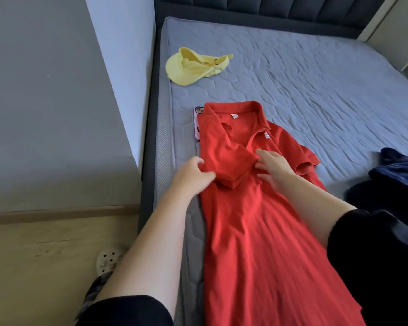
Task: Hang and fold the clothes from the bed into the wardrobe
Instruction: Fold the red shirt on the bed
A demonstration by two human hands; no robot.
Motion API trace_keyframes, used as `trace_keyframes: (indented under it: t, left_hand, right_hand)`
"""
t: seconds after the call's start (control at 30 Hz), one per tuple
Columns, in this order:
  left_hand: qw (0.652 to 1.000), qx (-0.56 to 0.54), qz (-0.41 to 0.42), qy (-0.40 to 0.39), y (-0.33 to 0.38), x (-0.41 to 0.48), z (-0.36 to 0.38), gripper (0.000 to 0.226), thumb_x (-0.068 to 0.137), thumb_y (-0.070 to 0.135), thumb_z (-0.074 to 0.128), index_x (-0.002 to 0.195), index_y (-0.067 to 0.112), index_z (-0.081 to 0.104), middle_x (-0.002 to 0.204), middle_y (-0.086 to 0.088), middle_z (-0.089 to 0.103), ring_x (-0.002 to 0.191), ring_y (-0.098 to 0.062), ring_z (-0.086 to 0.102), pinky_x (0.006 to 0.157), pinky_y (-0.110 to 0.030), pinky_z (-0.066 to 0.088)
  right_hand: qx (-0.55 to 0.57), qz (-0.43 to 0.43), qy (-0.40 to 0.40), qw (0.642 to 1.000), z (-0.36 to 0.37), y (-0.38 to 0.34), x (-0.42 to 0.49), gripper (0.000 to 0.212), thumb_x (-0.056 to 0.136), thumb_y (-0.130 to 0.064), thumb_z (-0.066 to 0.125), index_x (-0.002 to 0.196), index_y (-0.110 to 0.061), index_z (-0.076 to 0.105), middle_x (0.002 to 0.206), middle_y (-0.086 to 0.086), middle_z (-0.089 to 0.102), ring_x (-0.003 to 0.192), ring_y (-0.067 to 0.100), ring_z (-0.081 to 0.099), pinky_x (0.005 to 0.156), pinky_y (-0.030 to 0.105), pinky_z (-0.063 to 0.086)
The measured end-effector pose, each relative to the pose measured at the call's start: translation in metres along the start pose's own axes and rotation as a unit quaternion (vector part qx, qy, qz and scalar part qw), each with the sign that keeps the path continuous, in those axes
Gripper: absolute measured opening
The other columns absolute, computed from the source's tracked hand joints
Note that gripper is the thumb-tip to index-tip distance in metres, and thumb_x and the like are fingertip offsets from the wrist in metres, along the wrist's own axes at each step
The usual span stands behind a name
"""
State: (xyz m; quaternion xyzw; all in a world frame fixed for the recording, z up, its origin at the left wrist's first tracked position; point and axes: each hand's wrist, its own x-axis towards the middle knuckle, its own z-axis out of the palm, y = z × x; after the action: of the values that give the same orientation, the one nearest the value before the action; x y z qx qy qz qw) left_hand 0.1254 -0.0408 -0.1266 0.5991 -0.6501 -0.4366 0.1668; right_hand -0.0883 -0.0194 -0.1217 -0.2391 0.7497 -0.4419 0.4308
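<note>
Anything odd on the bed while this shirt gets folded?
Yes. A phone lies by the mattress edge, partly tucked under the shirt's shoulder. It is not clothing and could get caught in the fold.

The polo shirt (257,231) lay lengthwise along the left edge of the mattress (316,78), collar toward the headboard (269,10) at the far end. One sleeve was folded in over the chest, with the left hand (191,172) pinching that fold and the right hand (275,167) flat just beside it. A phone (197,123) sat partly under the shirt's shoulder. Farther back sat the cap (191,67), well apart. A bundled garment (396,175) lay right. On the floor (45,255), left of the bed, sat a slipper (108,260).
</note>
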Motion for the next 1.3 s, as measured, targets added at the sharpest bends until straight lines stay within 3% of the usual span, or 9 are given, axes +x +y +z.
trace_keyframes:
  t: [0.1, 0.2, 0.3, 0.4, 0.63, 0.77, 1.0, 1.1, 1.3]
  left_hand:
    - [0.997, 0.067, 0.012, 0.022, -0.008, 0.001, 0.024, 0.064, 0.076, 0.035, 0.067, 0.133, 0.024, 0.042, 0.131, -0.006, 0.048, 0.115, -0.030, 0.054, 0.090, -0.039, 0.046]
    - [0.989, 0.098, -0.013, 0.109, -0.013, 0.005, 0.030, 0.041, 0.084, 0.028, 0.061, 0.124, 0.021, 0.053, 0.120, -0.009, 0.058, 0.107, -0.033, 0.059, 0.082, -0.038, 0.046]
    - [0.982, 0.057, 0.004, 0.182, -0.030, 0.003, 0.027, 0.024, 0.083, 0.014, 0.053, 0.105, 0.014, 0.063, 0.100, -0.014, 0.066, 0.094, -0.037, 0.061, 0.069, -0.034, 0.040]
    - [0.967, -0.024, -0.042, 0.250, -0.043, -0.003, 0.022, 0.010, 0.085, 0.014, 0.055, 0.085, 0.007, 0.063, 0.084, -0.015, 0.066, 0.082, -0.036, 0.058, 0.061, -0.032, 0.034]
    - [0.952, -0.092, -0.126, 0.264, -0.057, -0.006, 0.018, 0.014, 0.086, 0.013, 0.054, 0.074, 0.009, 0.060, 0.071, -0.003, 0.054, 0.071, -0.025, 0.046, 0.055, -0.029, 0.027]
    - [0.943, -0.105, -0.145, 0.280, -0.055, -0.007, 0.020, 0.013, 0.090, 0.013, 0.051, 0.081, 0.012, 0.061, 0.076, -0.002, 0.053, 0.074, -0.025, 0.047, 0.063, -0.028, 0.032]
    - [0.980, 0.003, -0.067, 0.186, -0.026, 0.008, 0.014, 0.029, 0.086, 0.045, 0.053, 0.092, 0.018, 0.060, 0.087, -0.001, 0.061, 0.087, -0.027, 0.057, 0.067, -0.030, 0.037]
    - [0.982, 0.017, -0.080, 0.168, -0.036, 0.018, 0.010, 0.028, 0.081, 0.019, 0.058, 0.108, 0.015, 0.066, 0.105, -0.009, 0.066, 0.100, -0.032, 0.060, 0.071, -0.030, 0.040]
    - [0.975, -0.129, -0.051, 0.175, -0.053, 0.015, 0.004, 0.022, 0.083, 0.020, 0.067, 0.102, 0.009, 0.070, 0.096, -0.007, 0.070, 0.092, -0.025, 0.065, 0.076, -0.023, 0.047]
  right_hand:
    - [-0.167, -0.100, 0.051, 0.979, 0.016, -0.004, 0.006, 0.057, 0.086, -0.031, 0.066, 0.137, -0.013, 0.046, 0.131, 0.008, 0.050, 0.115, 0.019, 0.051, 0.095, 0.031, 0.042]
    - [-0.304, -0.127, 0.045, 0.943, 0.027, -0.005, 0.016, 0.061, 0.085, -0.033, 0.067, 0.137, -0.012, 0.044, 0.134, 0.013, 0.047, 0.126, 0.030, 0.045, 0.105, 0.036, 0.036]
    - [-0.351, -0.124, 0.036, 0.927, 0.029, -0.004, 0.025, 0.018, 0.087, -0.027, 0.064, 0.089, -0.009, 0.063, 0.091, 0.007, 0.062, 0.099, 0.031, 0.059, 0.075, 0.030, 0.041]
    - [-0.358, -0.127, 0.069, 0.923, 0.027, 0.000, 0.029, 0.028, 0.085, -0.020, 0.061, 0.059, -0.015, 0.051, 0.061, -0.001, 0.051, 0.074, 0.025, 0.054, 0.056, 0.027, 0.032]
    - [-0.531, 0.003, -0.072, 0.844, 0.042, -0.016, 0.021, 0.021, 0.079, -0.012, 0.046, 0.063, -0.002, 0.055, 0.044, 0.010, 0.057, 0.041, 0.023, 0.056, 0.039, 0.019, 0.037]
    - [-0.587, 0.049, -0.144, 0.796, 0.045, -0.035, 0.019, 0.016, 0.084, -0.016, 0.051, 0.078, -0.002, 0.058, 0.059, 0.013, 0.062, 0.056, 0.025, 0.060, 0.052, 0.026, 0.049]
    - [-0.425, -0.101, -0.052, 0.898, 0.061, -0.044, 0.035, 0.036, 0.090, -0.033, 0.060, 0.069, -0.004, 0.056, 0.058, 0.006, 0.048, 0.055, 0.024, 0.051, 0.056, 0.031, 0.046]
    - [-0.423, -0.155, 0.013, 0.892, 0.066, -0.029, 0.039, 0.040, 0.087, -0.026, 0.065, 0.056, -0.013, 0.044, 0.057, 0.001, 0.044, 0.060, 0.023, 0.048, 0.049, 0.028, 0.033]
    - [-0.402, -0.235, 0.091, 0.880, 0.061, 0.006, 0.013, 0.026, 0.090, -0.024, 0.057, 0.111, -0.010, 0.058, 0.112, 0.009, 0.059, 0.106, 0.028, 0.054, 0.081, 0.033, 0.042]
